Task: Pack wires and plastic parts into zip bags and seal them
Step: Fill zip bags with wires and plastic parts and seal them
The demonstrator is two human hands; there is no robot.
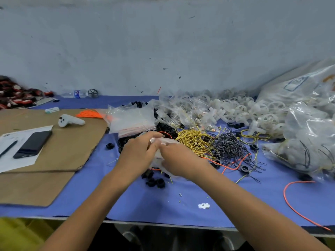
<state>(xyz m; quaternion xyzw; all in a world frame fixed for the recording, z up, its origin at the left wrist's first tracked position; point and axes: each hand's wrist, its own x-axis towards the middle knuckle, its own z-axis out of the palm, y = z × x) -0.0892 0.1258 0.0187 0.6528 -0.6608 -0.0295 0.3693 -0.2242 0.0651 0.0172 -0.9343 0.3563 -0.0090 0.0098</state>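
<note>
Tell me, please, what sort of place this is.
Probably a small workshop's packing bench: loose wires, heaped white wheels and a stack of zip bags cover the table, while the left hand and right hand grip a bag.

A person's left hand [139, 151] and right hand [178, 158] met over a small clear zip bag [164, 142], both gripping it, at the middle of a blue-covered surface [137, 201]. Just behind lay a stack of empty zip bags [133, 120]. To the right, yellow wires [194, 140] tangled beside black wires [228, 147], with white plastic wheels [253, 111] heaped beyond. Black plastic rings [155, 182] sat scattered below the hands. On the left, a phone [33, 144] and a white controller [70, 120] rested on cardboard [63, 147].
</note>
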